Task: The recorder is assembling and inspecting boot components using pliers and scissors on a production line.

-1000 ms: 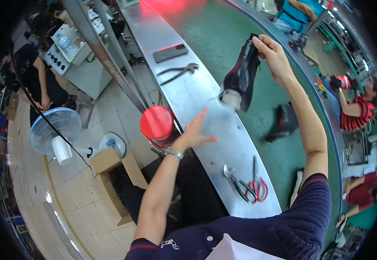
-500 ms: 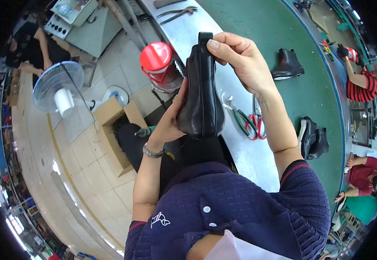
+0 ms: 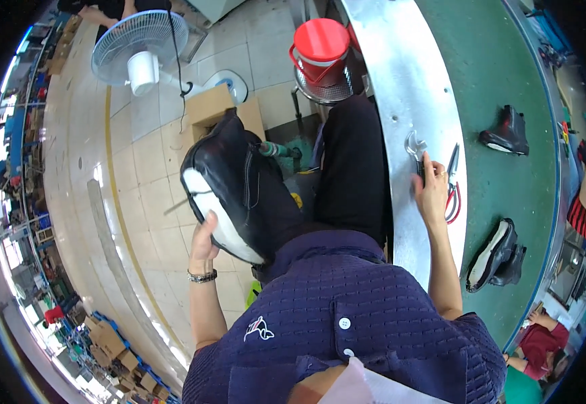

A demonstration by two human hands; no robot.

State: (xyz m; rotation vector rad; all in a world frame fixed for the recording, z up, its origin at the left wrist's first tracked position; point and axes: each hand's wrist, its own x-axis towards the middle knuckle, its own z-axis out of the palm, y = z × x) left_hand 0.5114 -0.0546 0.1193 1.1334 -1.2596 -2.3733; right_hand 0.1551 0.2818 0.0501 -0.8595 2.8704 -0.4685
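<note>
My left hand [image 3: 203, 241] grips a black leather ankle boot [image 3: 229, 158] by its white sole [image 3: 220, 217], over my left thigh. The boot lies tilted, with its sole turned outward to the left. A thin dark strip [image 3: 200, 194] crosses the sole's edge; what it is I cannot tell. On the metal bench, my right hand [image 3: 433, 194] closes round the handles of a pair of pincers [image 3: 415, 144]. Their metal jaws point away from me, and the handles are mostly hidden by my fingers. Just right of that hand lie red-handled scissors [image 3: 453, 202].
A narrow metal bench [image 3: 411, 74] runs along my right, beside a green surface [image 3: 492, 182] with a black boot [image 3: 507, 131] and a white-soled pair [image 3: 498, 256]. Ahead stand a red-lidded bucket [image 3: 321, 42], a cardboard box [image 3: 211, 106] and a fan [image 3: 141, 50]. Other people sit around.
The boot has come down and left, turning from heel-up to sole outward. My right hand has let go of its pull tab and moved to the pincers on the bench.
</note>
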